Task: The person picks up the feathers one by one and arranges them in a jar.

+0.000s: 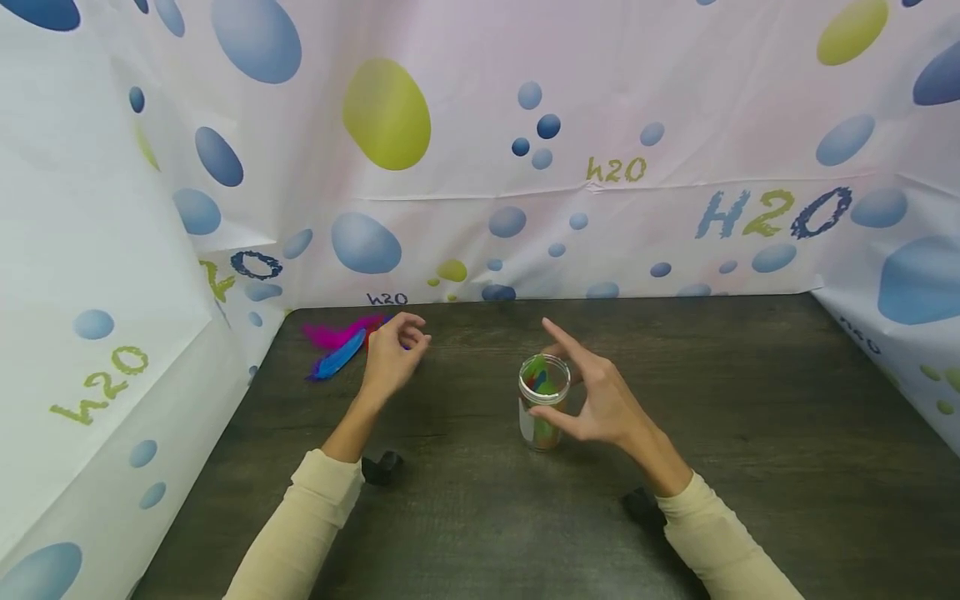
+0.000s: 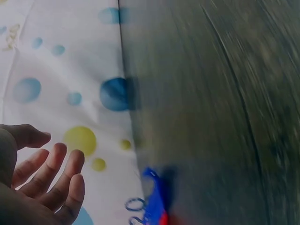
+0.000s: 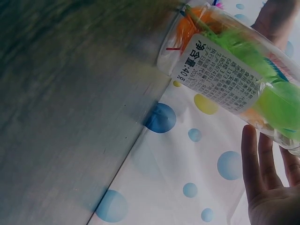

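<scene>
A clear jar [image 1: 546,421] with green, orange and blue feathers inside stands upright on the table, its mouth uncovered. My right hand [image 1: 609,402] spreads around it, thumb at the near side and fingers beyond; in the right wrist view the fingertips are right at the jar's wall and look straight. Printed text covers a white label [image 3: 218,72] on the jar. Over at the left, my left hand [image 1: 392,357] hovers beside a few loose feathers, a magenta feather [image 1: 330,337] and a blue feather [image 1: 339,357] among them. Its fingers are loosely bent around nothing and partly cover the pile.
The dark wood-grain table [image 1: 465,517] meets a white backdrop [image 1: 465,108] with blue and green spots behind it and at both sides. Small black pieces, a left one [image 1: 382,468] and a right one [image 1: 643,507], show by the wrists.
</scene>
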Demonstrator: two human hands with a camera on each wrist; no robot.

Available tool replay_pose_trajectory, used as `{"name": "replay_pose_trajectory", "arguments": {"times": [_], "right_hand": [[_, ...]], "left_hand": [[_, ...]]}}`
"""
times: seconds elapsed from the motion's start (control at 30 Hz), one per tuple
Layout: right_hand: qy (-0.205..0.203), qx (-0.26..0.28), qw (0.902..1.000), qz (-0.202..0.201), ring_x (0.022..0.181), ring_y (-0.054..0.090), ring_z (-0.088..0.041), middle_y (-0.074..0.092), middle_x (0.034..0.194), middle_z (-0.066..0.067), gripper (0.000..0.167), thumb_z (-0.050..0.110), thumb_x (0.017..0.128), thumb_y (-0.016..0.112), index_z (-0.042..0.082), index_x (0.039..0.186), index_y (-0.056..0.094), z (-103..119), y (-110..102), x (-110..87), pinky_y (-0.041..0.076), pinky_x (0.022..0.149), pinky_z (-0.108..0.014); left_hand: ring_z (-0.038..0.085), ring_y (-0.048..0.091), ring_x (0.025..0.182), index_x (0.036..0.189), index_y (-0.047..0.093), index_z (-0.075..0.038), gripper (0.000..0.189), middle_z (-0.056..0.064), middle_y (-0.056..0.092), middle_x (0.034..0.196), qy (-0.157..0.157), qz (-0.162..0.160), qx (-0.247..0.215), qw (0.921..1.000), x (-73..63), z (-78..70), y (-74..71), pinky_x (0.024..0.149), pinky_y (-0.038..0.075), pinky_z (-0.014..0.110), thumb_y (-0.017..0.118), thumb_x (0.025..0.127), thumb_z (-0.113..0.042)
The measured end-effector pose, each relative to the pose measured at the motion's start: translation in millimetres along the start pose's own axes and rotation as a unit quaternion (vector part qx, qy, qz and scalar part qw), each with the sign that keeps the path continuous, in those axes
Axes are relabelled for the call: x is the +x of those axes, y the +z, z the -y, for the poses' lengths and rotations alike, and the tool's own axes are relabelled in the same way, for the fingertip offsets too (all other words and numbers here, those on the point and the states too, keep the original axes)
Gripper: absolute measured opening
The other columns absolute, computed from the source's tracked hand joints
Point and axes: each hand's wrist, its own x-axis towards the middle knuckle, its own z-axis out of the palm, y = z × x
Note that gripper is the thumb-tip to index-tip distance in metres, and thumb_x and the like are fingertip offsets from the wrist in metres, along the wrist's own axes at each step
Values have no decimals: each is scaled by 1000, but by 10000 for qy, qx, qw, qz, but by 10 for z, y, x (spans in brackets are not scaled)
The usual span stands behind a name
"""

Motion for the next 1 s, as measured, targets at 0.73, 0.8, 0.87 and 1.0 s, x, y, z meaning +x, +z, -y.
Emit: {"name": "replay_pose_trajectory", "arguments": {"times": [0.73, 0.8, 0.87, 1.0], "right_hand": [[18, 49, 10000, 51, 96, 71, -28, 70, 116, -15, 98, 60, 91, 69, 2, 160, 33, -28, -45, 18, 60, 62, -30], [30, 52, 10000, 59, 96, 71, -28, 70, 116, -15, 98, 60, 91, 70, 2, 160, 33, -27, -44, 19, 61, 62, -31], [26, 55, 10000, 60, 96, 71, -29, 70, 117, -15, 98, 60, 91, 70, 1, 160, 34, -27, -42, 21, 61, 62, -31], [-12, 96, 9999, 53, 97, 71, -29, 70, 116, -15, 98, 60, 91, 70, 0, 159, 34, -33, -41, 30, 61, 62, -31]], "left_hand": [[30, 63, 82, 115, 68, 1, 25, 17, 71, 97, -1513, -704, 925, 9816, 295, 622, -218, 80, 54, 49, 57, 93, -1], [32, 64, 86, 117, 67, 1, 26, 17, 71, 99, -1620, -624, 963, 9801, 297, 654, -228, 82, 54, 51, 58, 92, 0], [34, 65, 90, 119, 67, 1, 27, 17, 71, 102, -1735, -569, 1000, 9781, 302, 687, -237, 85, 54, 52, 59, 93, 0], [36, 66, 97, 119, 66, 0, 26, 17, 71, 105, -1929, -515, 1081, 9739, 314, 756, -250, 90, 53, 54, 62, 93, -1]]}}
